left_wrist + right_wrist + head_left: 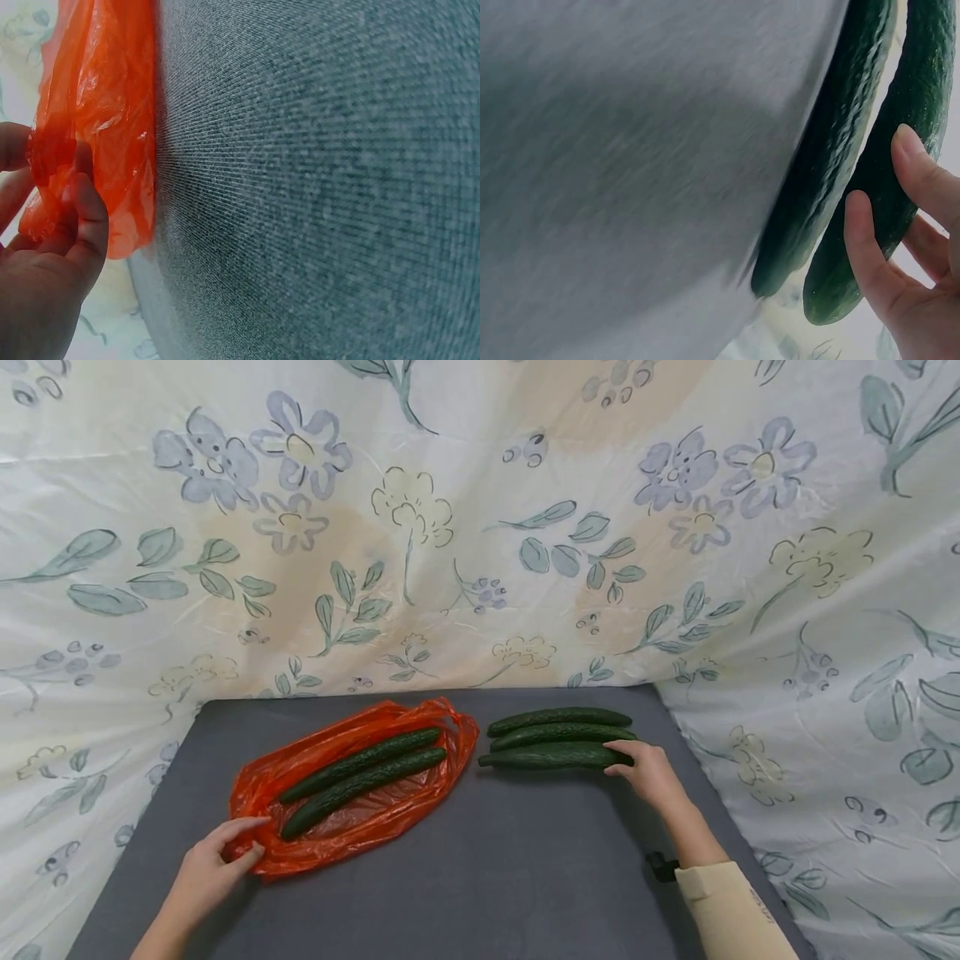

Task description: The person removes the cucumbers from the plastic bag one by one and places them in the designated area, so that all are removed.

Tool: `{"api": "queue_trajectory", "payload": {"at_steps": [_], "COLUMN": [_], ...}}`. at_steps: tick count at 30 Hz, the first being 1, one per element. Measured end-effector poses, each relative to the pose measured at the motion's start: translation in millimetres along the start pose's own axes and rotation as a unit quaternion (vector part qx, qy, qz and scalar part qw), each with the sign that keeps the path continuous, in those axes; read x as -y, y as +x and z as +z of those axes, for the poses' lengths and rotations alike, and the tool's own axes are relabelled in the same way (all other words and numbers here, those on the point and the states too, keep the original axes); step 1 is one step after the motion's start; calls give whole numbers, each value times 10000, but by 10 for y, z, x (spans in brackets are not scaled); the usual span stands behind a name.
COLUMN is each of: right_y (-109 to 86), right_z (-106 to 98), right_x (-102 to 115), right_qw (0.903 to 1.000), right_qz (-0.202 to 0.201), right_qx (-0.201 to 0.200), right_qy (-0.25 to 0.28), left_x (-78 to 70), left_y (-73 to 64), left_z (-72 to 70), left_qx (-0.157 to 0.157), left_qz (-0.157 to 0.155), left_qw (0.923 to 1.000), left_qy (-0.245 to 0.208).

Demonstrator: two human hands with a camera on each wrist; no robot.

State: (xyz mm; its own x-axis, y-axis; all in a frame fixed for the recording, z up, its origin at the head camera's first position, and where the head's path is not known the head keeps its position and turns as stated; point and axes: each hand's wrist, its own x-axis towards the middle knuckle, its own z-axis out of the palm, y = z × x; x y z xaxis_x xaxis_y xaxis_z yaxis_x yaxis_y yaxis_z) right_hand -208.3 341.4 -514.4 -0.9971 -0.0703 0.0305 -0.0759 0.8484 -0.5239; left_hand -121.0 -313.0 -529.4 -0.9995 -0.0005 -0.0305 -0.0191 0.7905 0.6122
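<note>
On the left of the head view lies a thin red plastic bag [347,838], spread with its mouth open. Two dark green cucumbers [367,785] rest side by side on it. My left hand [204,870] pinches the bag's near left corner; in the left wrist view the red film [124,112] bunches between thumb and fingers. My right hand [651,773] grips the right end of the nearest cucumber [540,756] of three. From the right wrist, that cucumber [885,180] looks raised off the table, apart from a cucumber [821,172] behind it.
Beyond the held one, two more cucumbers [558,718] lie roughly parallel on the dark grey table [480,877]. A floral curtain [465,568] hangs along the table's back and both sides. A small black band [662,867] is at the right wrist by a beige sleeve.
</note>
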Motion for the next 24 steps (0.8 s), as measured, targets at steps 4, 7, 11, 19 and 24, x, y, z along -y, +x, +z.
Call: {"api": "queue_trajectory", "payload": {"at_steps": [4,7,11,19,24], "right_y": [-32,-46,-46,15,31], "right_z": [-15,-19,6,128,146], "right_x": [-89,-144,-203,-281,-275], "right_qw": [9999,9998,9997,9982,9974], "right_qz": [98,141,169,407,491], "right_qx": [54,105,175,247,88], "right_qy": [-23,-65,-100,-371,-525], "left_x": [-8,-11,-4,10,19], "left_y": [21,30,23,-8,-14], "left_z": [-50,-78,-81,-55,-48], "left_qx": [-61,-60,-31,-108,-217], "left_qz": [53,73,1,-87,6], "left_qw": [9999,9999,9999,9998,9996], "left_qy": [70,127,143,114,188]}}
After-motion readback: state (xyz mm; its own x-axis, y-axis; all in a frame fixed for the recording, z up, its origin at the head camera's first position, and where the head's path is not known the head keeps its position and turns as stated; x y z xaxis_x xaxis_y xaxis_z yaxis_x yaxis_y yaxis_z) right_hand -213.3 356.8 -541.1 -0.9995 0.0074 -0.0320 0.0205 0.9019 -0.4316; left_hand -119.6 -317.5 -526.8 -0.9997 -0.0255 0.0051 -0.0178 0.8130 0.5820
